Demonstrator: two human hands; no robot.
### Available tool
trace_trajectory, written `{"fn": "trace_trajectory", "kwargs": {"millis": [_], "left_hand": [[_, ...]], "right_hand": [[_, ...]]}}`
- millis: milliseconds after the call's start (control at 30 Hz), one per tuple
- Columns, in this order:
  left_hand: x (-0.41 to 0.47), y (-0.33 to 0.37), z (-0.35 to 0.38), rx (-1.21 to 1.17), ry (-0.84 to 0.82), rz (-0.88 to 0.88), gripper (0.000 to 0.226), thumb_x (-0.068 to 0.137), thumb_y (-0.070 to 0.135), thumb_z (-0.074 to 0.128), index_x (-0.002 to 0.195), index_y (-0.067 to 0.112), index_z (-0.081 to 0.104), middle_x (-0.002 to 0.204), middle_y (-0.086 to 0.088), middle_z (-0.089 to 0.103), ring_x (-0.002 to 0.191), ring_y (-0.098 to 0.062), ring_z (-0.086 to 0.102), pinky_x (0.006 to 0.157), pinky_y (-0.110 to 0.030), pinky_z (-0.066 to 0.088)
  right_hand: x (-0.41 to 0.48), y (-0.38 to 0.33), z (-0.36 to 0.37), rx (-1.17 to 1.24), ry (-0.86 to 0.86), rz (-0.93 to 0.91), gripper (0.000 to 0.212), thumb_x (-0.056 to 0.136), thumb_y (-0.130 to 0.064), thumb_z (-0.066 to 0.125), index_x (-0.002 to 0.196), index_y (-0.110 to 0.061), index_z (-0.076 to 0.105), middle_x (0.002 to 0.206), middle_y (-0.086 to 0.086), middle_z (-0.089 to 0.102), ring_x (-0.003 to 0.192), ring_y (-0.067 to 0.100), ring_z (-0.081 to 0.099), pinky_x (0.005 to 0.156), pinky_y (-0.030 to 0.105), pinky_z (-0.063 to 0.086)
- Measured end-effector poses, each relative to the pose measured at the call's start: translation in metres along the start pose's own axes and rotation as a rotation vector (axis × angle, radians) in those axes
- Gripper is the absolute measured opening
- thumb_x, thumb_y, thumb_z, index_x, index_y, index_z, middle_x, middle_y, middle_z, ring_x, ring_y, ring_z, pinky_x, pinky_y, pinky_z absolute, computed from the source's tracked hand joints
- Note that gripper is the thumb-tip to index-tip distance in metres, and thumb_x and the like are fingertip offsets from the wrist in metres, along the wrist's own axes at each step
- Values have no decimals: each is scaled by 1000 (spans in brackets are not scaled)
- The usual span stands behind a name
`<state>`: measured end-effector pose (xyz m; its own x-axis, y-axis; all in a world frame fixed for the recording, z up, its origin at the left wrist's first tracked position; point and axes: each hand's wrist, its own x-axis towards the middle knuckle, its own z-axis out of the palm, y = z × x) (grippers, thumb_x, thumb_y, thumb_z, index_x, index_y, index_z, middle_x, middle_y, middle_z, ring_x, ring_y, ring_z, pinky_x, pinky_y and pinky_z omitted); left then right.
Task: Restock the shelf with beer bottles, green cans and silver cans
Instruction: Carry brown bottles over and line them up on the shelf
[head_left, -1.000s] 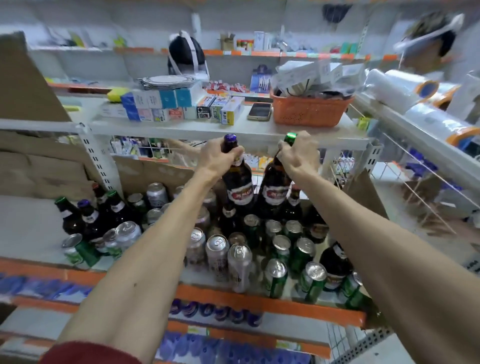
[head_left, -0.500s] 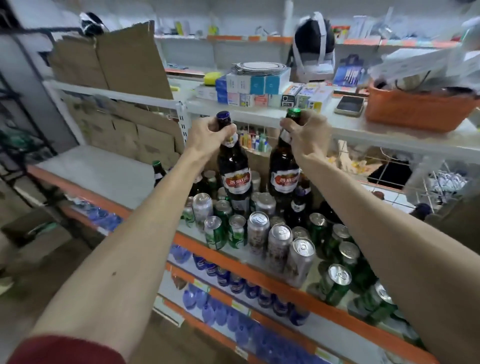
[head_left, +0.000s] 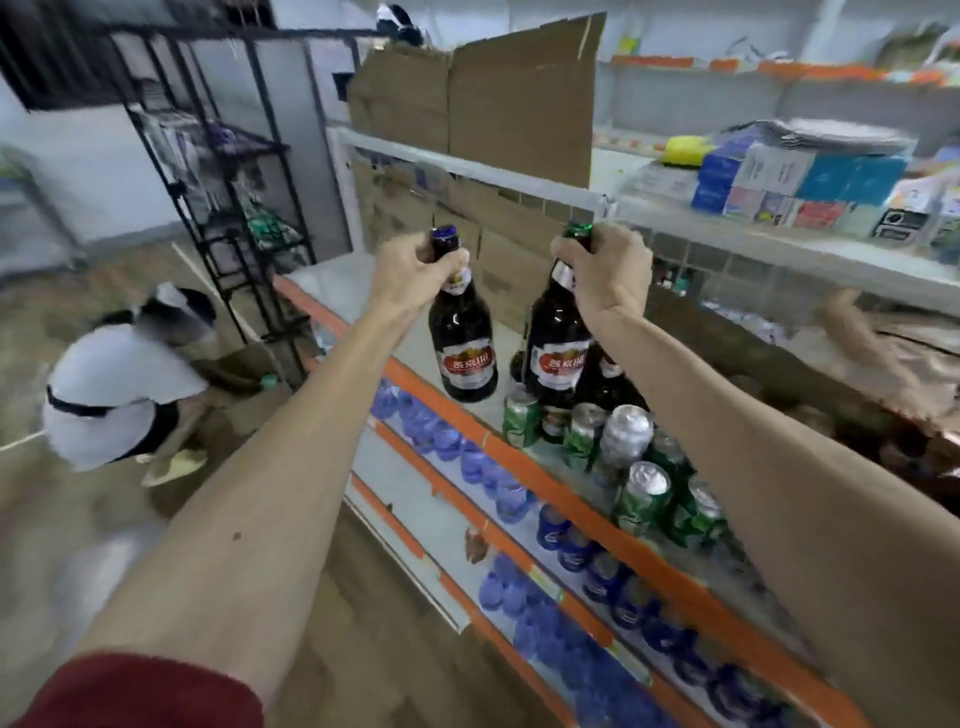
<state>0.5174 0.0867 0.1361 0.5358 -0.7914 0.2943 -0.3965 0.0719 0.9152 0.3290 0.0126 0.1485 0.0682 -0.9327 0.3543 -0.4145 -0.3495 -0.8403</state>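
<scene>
My left hand (head_left: 413, 273) grips the neck of a dark beer bottle with a blue cap (head_left: 462, 343). My right hand (head_left: 605, 273) grips the neck of a second dark beer bottle with a green cap (head_left: 558, 345). Both bottles hang upright above the orange-edged shelf (head_left: 441, 402), near its left part. Green cans (head_left: 641, 501) and silver cans (head_left: 626, 428) crowd the shelf to the right, under my right forearm, with more dark bottles behind them.
Cardboard sheets (head_left: 519, 98) line the back of the shelf. Small boxes (head_left: 800, 182) sit on the white shelf above. Blue bottles (head_left: 498, 488) fill the lower shelves. A person in a white top (head_left: 119, 395) crouches on the floor at left beside a black wire rack (head_left: 228, 176).
Both hands have carried their bottles leftward along the shelf, away from the crowd of cans. My view has swung left, bringing the crouching person and the black rack into sight.
</scene>
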Motion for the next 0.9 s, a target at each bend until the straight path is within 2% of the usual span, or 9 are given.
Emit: {"fn": "trace_trajectory", "kwargs": {"millis": [100,167,300,433,533,667,800,833,900], "left_hand": [[36,-43,-50,37,-7,-31,9,85,17,75,91,12,72,81,-2,70,75,-14,65,78,-31,53],[57,-70,-80,48,8,-57,12,82,20,76,92,13,72,84,-4,70,78,-16,65,82,-34,55],[81,-115,-133,113,17,-113,12,86,16,73,91,6,70,82,-6,68,67,-6,60,63,-20,46],[104,-161,-177,133,40,-199,30,80,24,75,102,4,72,93,-9,74,84,-18,67,83,-33,51],[117,-178,-200,154,61,-210,27,84,23,75,106,8,74,101,-10,75,99,-25,69,92,-42,52],[137,-191,-228,175,87,-192,20,89,23,72,104,10,74,100,-9,75,93,-18,69,81,-31,51],[162,-200,-252,195,104,-176,13,90,25,71,87,12,71,78,1,69,72,-7,62,66,-18,42],[169,-203,-256,205,102,-173,12,90,25,72,84,13,70,76,2,68,71,-7,62,65,-17,42],[183,-211,-264,200,102,-173,16,88,26,73,92,11,73,87,-4,74,84,-16,69,72,-25,48]], "right_hand": [[2,-15,76,-5,-25,7,20,88,-31,67,75,-19,60,71,-7,57,70,12,52,54,24,33],[2,-24,125,3,-35,0,17,89,-28,67,79,-16,60,78,-4,58,76,16,53,62,25,33],[-4,-41,207,28,-81,9,13,90,-26,66,93,-13,69,83,-3,62,81,16,55,66,25,34],[-1,-52,275,-5,-143,3,14,88,-27,65,92,-15,69,82,-1,64,84,22,59,65,26,33],[6,-65,314,-44,-185,-9,11,90,-25,63,87,-15,66,83,5,66,83,27,58,65,28,32],[13,-85,360,-58,-232,-66,13,93,-24,60,89,-12,63,81,3,62,83,25,58,67,29,33],[25,-101,395,-32,-241,-97,15,95,-24,59,98,-11,67,82,-1,60,80,18,52,68,25,32],[28,-103,403,-23,-241,-95,15,95,-23,58,99,-11,67,82,-2,58,80,16,50,68,24,32],[34,-106,419,-10,-247,-95,13,96,-23,58,97,-12,65,82,-3,56,79,16,48,68,24,31]]}}
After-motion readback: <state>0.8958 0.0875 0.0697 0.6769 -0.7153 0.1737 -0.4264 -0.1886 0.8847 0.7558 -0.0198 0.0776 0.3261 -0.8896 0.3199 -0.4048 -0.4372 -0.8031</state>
